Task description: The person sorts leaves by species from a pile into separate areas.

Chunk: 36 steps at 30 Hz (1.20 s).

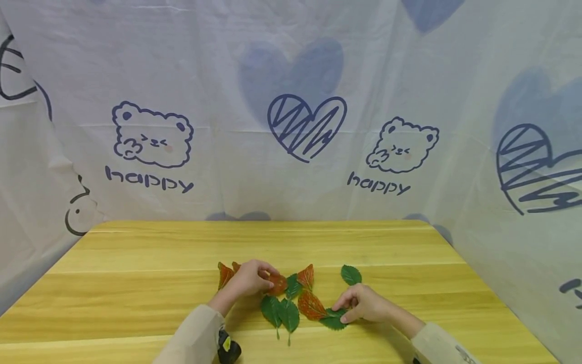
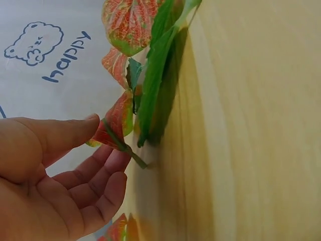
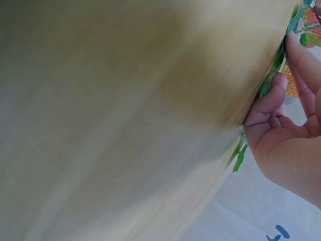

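Observation:
My left hand [image 1: 252, 278] holds a red leaf [image 1: 277, 284] between thumb and fingers, over the row of leaves; its green stem shows in the left wrist view. Below it, two green leaves [image 1: 289, 314] lie side by side, stems toward me. My right hand [image 1: 364, 303] has thumb and index finger at the edges of a green leaf [image 1: 334, 322] low on the tabletop. That leaf meets a red leaf with yellow veins [image 1: 311, 305]. Another green leaf [image 1: 293, 286] and a red leaf [image 1: 306, 276] sit between the hands.
One green leaf [image 1: 351, 274] lies apart behind my right hand. More red leaves [image 1: 225, 274] show behind my left wrist, partly hidden. The wooden table [image 1: 136, 303] ends at a printed white cloth [image 1: 218, 167] hanging at its back and sides.

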Available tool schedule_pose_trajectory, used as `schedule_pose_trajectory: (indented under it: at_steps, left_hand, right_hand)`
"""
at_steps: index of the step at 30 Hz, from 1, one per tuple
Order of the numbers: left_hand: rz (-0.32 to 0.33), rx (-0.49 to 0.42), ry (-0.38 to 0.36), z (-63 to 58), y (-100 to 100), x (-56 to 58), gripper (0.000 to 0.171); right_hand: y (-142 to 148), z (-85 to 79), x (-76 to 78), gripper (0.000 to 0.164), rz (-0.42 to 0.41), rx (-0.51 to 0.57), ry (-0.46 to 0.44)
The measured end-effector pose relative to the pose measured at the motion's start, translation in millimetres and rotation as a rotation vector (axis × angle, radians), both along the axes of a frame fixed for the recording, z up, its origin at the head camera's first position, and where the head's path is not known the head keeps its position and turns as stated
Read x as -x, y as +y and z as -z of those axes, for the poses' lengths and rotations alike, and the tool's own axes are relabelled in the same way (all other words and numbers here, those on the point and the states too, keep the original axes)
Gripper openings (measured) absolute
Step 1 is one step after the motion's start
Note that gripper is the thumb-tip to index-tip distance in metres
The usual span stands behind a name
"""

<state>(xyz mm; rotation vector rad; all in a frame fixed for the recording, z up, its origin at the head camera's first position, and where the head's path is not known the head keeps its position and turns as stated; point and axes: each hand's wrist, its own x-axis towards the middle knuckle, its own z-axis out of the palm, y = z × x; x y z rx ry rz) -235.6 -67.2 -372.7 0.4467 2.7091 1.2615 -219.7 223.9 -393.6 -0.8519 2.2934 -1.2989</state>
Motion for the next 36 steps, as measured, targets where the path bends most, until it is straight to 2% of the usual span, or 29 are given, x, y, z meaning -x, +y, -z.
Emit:
schedule_pose_trajectory:
  at_steps: [6,15,20,29,36]
  left_hand:
    - [-0.001,-0.01,-0.015,1.9,1.6,0.7,0.018]
    - [-0.022,-0.082,-0.124,4.5,1.6,3.4,0.019]
    - [-0.034,-0.105,-0.158,6.9,1.7,4.4,0.02]
    - [-0.051,-0.087,-0.151,11.0,2.2,7.2,0.019]
    - [-0.057,-0.087,-0.157,12.7,1.2,7.6,0.019]
  right_hand:
    - [-0.8,-0.5,-0.2,0.02,-0.003,0.001,0.002]
    - [-1.2,0.1,0.7,0.02,0.005,-0.002,-0.01]
    - [-0.9,0.8,1.4,0.02,0.009,-0.009,-0.009]
    - [0.1,-0.4,1.8,0.017,0.001,-0.016,-0.032]
    - [-1.9,-5.7,1.4,0.015,0.028,0.009,-0.059]
